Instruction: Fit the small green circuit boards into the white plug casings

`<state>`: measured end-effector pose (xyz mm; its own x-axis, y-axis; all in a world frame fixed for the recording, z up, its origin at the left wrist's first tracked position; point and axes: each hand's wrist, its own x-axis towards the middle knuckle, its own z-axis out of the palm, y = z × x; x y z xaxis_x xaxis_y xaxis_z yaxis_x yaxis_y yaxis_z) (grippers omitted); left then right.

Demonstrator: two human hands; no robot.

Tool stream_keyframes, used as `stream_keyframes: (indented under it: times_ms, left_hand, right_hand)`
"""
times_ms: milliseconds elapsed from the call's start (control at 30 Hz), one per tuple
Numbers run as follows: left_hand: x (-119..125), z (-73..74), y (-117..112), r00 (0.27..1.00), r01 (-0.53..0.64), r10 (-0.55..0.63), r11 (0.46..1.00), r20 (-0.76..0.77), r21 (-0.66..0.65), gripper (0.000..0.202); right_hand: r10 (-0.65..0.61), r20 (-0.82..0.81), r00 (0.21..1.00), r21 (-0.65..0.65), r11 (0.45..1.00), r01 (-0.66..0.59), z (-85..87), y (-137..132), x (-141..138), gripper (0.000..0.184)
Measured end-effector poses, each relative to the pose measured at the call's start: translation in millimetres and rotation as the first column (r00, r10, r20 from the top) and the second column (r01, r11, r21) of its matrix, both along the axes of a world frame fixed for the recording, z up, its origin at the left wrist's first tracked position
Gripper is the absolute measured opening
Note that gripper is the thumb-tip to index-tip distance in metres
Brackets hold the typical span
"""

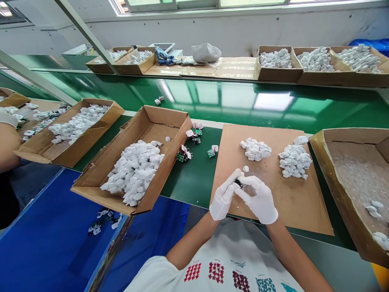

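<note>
Noting from my remote view: green worktop (243,101) crossing the scene; beyond it, cardboard boxes (278,64) of white plug casings, a white sack (206,52); lower left, blue plastic bin (45,243).

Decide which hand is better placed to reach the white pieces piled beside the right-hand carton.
Probably the right hand: it lies nearer the pile, the left hand farther across, though both gloved hands are now together on a small dark part.

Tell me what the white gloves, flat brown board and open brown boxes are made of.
The white gloves look like thin matte fabric, snug on the fingers. The flat brown board seems heavy card or fibreboard, dull and plain. The open brown boxes look like cardboard, with folded flaps.
</note>
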<state>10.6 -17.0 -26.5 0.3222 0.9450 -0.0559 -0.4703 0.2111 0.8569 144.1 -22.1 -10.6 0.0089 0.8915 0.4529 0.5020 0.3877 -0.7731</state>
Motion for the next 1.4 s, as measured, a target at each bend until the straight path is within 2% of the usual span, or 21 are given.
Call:
stream_keyframes:
  times_ms: [100, 200, 300, 433, 533, 600, 667, 767, 833, 900, 1000, 1100, 1167, 1267, 1400]
  left_hand:
    - [-1, 0.6, -1, 0.999, -0.007, 0.007, 1.0, -0.032, -0.001, 0.05]
    - [-3, 2.3, -2, 0.998, 0.026, -0.024, 0.999, -0.058, 0.045, 0.053]
    - [-3, 3.7, -1, 0.994, 0.011, -0.004, 0.998, -0.113, 0.065, 0.058]
    - [0, 5.0, 2, 0.983, -0.119, 0.114, 0.992, -0.145, -0.032, 0.043]
    - [2, 4.5, 4, 0.984, -0.16, 0.154, 0.985, -0.09, -0.06, 0.04]
    - [2, 2.9, 6, 0.99, -0.131, 0.127, 0.989, -0.067, -0.062, 0.042]
    - [2, 0.5, 8, 0.995, -0.079, 0.075, 0.995, -0.06, -0.064, 0.045]
    - [-2, -1.9, 16, 0.995, 0.085, -0.087, 0.995, -0.046, -0.053, 0.053]
    - [-7, -1.5, 23, 0.98, 0.198, -0.199, 0.979, -0.015, -0.049, 0.07]
    - [-12, 0.1, 29, 0.965, 0.261, -0.261, 0.963, 0.008, -0.069, 0.079]
    - [-16, 1.5, 29, 0.953, 0.296, -0.278, 0.939, 0.118, -0.177, 0.075]
    - [-9, -0.6, 18, 0.935, 0.281, -0.181, 0.904, 0.306, -0.324, 0.061]
    - [0, -1.7, 8, 0.933, 0.212, -0.072, 0.901, 0.352, -0.378, 0.045]
    - [10, 1.6, 1, 0.928, 0.032, 0.108, 0.93, 0.356, -0.366, 0.035]
    - [11, 12.3, 4, 0.951, -0.058, 0.139, 0.957, 0.275, -0.283, 0.038]
  right_hand:
    - [0.103, -0.131, 0.986, -0.13, 0.984, -0.12, 2.9, 0, 3, 0.02]
    - [0.031, -0.254, 0.967, -0.206, 0.975, -0.086, 4.8, -1, 0, 0.011]
    - [-0.004, -0.196, 0.981, -0.204, 0.978, -0.036, 6.7, -3, -2, 0.01]
    - [0.124, -0.042, 0.991, -0.134, 0.983, -0.128, 11.8, -9, 9, 0.018]
    - [0.022, 0.009, 1.0, -0.075, 0.997, -0.022, 14.7, -12, 19, 0.023]
    - [-0.006, 0.034, 0.999, -0.032, 0.999, 0.007, 14.3, -12, 20, 0.025]
    - [0.035, 0.069, 0.997, 0.002, 0.999, -0.035, 12.2, -9, 16, 0.029]
    - [0.11, 0.15, 0.983, 0.013, 0.993, -0.113, 9.3, -2, 8, 0.034]
    - [0.161, 0.178, 0.971, 0.005, 0.986, -0.164, 8.8, 2, 4, 0.031]
    - [0.217, 0.142, 0.966, 0.009, 0.975, -0.221, 8.8, 4, 3, 0.024]
    - [0.223, 0.0, 0.975, 0.02, 0.975, -0.223, 6.9, 4, 3, 0.021]
    - [0.109, -0.125, 0.986, 0.053, 0.993, -0.103, 2.3, 1, 1, 0.024]
    - [0.052, -0.137, 0.989, 0.111, 0.993, -0.037, -0.5, 0, -2, 0.027]
    - [0.044, -0.048, 0.998, 0.166, 0.986, -0.036, -1.5, 0, -5, 0.033]
    - [0.035, 0.044, 0.998, 0.215, 0.976, -0.044, 1.6, 2, -7, 0.04]
